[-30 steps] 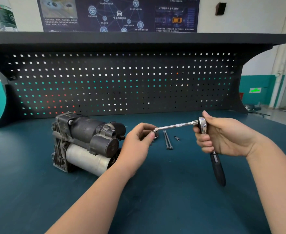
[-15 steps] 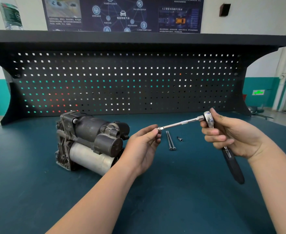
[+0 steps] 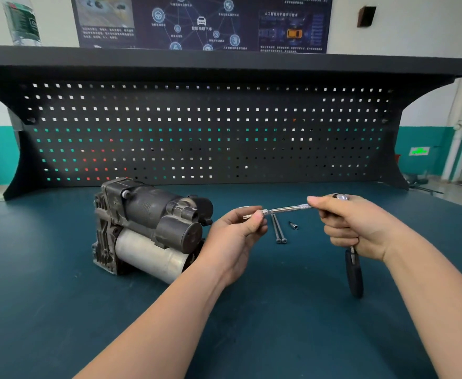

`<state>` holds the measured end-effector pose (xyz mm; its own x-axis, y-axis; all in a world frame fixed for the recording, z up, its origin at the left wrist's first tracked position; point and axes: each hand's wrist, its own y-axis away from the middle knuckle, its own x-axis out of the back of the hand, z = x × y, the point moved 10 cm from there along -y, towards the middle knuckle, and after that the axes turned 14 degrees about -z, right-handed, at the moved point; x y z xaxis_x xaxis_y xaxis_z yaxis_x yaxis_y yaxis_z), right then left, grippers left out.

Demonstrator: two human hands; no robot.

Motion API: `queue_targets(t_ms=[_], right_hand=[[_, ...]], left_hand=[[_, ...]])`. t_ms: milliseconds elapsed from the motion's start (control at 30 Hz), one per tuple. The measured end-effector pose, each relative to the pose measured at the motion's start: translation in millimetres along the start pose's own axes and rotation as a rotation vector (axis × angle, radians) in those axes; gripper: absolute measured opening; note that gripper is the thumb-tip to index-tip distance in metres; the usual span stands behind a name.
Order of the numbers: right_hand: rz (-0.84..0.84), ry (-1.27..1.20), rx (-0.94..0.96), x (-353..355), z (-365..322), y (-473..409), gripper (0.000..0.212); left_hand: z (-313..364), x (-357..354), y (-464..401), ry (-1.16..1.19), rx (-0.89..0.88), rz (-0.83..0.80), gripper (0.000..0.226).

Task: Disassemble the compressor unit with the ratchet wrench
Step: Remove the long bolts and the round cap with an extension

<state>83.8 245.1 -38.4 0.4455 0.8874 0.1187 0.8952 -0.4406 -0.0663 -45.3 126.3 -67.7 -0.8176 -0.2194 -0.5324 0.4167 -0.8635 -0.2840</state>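
The compressor unit [image 3: 147, 228], dark castings over a silver cylinder, lies on the teal bench left of centre. My right hand [image 3: 361, 228] grips the ratchet wrench by its head, and the black handle [image 3: 355, 274] hangs down below the fist. A thin silver extension bar [image 3: 287, 209] sticks out leftward from the head. My left hand [image 3: 238, 236] pinches the bar's tip between thumb and fingers, just right of the compressor and apart from it.
Two long bolts [image 3: 278, 232] and a short bolt [image 3: 293, 225] lie on the bench [image 3: 60, 310] behind my hands. A black pegboard [image 3: 197, 132] with a shelf on top closes the back. A water bottle [image 3: 22, 20] stands on the shelf at left.
My right forefinger has slid along the extension bar toward the left hand. The wrench handle has swung to hang more vertically. My left hand still pinches the bar's tip.
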Motion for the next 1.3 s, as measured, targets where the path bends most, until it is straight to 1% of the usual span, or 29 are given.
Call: queue_targets(t_ms=[133,233,367,400,500,600,700,733,800,867,1000,1067,1133,1200,1300], right_hand=[[-0.059,-0.075,-0.036,-1,4,2,0.034],[-0.066,-0.099,-0.02,-1,3,2,0.033],[-0.055,-0.001,0.025,0,-7,4,0.035],[-0.058,0.008,0.04,0,-9,4,0.036],[-0.073,-0.054,0.068,-3,-10,4,0.036],[-0.082,-0.12,0.051,-6,-9,6,0.036],[-0.087,-0.164,0.039,-7,-14,13,0.037],[-0.093,-0.203,0.053,-11,-18,15,0.037],[-0.124,-0.325,0.113,-32,-31,20,0.036],[-0.156,-0.42,0.177,-63,-45,24,0.034],[-0.184,-0.438,0.216,-140,-59,35,0.029],[-0.13,-0.453,0.232,-166,-57,40,0.027],[-0.038,-0.492,0.263,-181,-51,42,0.026],[0.048,-0.502,0.261,-189,-46,40,0.023],[0.128,-0.504,0.231,-193,-42,37,0.027]], left_hand=[[2,-9,1,-0.006,-0.041,-0.038,0.014],[9,-13,2,-0.019,-0.103,-0.051,0.014],[14,-13,6,-0.216,-0.126,-0.038,0.014],[14,-14,7,-0.227,-0.13,-0.038,0.014],[23,-22,12,-0.245,-0.196,-0.042,0.016],[37,-30,17,-0.367,-0.259,-0.053,0.018],[49,-46,25,-0.509,-0.307,-0.049,0.008],[57,-53,27,-0.522,-0.337,-0.053,0.006],[78,-65,34,-0.423,-0.408,-0.076,0.002],[94,-67,40,-0.266,-0.441,-0.075,0.011],[93,-45,57,-0.081,-0.361,-0.015,0.022],[91,-29,65,-0.021,-0.298,0.006,0.029],[89,-17,69,0.037,-0.21,-0.014,0.032],[85,-7,72,0.089,-0.128,-0.037,0.03],[79,2,74,0.135,-0.054,-0.054,0.021]])
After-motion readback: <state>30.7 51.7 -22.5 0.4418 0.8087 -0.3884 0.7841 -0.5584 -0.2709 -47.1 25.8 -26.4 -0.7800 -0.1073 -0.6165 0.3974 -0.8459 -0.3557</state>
